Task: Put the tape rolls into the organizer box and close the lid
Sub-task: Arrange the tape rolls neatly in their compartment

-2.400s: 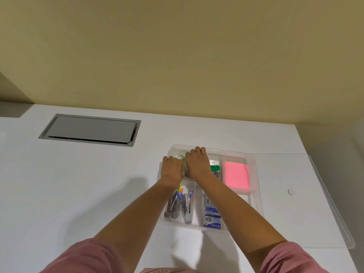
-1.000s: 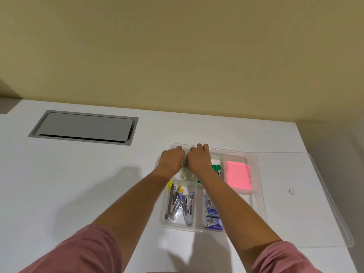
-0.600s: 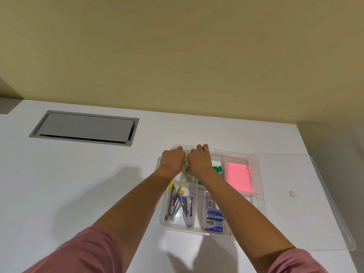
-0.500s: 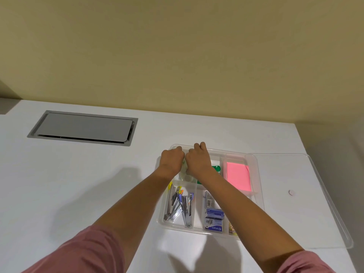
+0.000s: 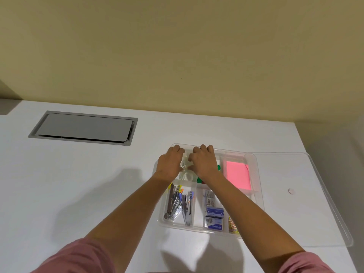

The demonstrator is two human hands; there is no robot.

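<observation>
the organizer box (image 5: 258, 186) in front of me is clear plastic, split into compartments and open on the white table. its clear lid (image 5: 307, 198) lies flat just to the right of it, touching its side. one clear tape roll (image 5: 186, 176) lies flat in the far left compartment, partly hidden under my hands; whether more rolls sit there i cannot tell.

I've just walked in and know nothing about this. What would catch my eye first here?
Probably the bright pink notepad in the far right compartment of the clear organizer box on the white table. Next, the left hand and right hand, together over the far left compartment, where a clear tape roll shows.
</observation>
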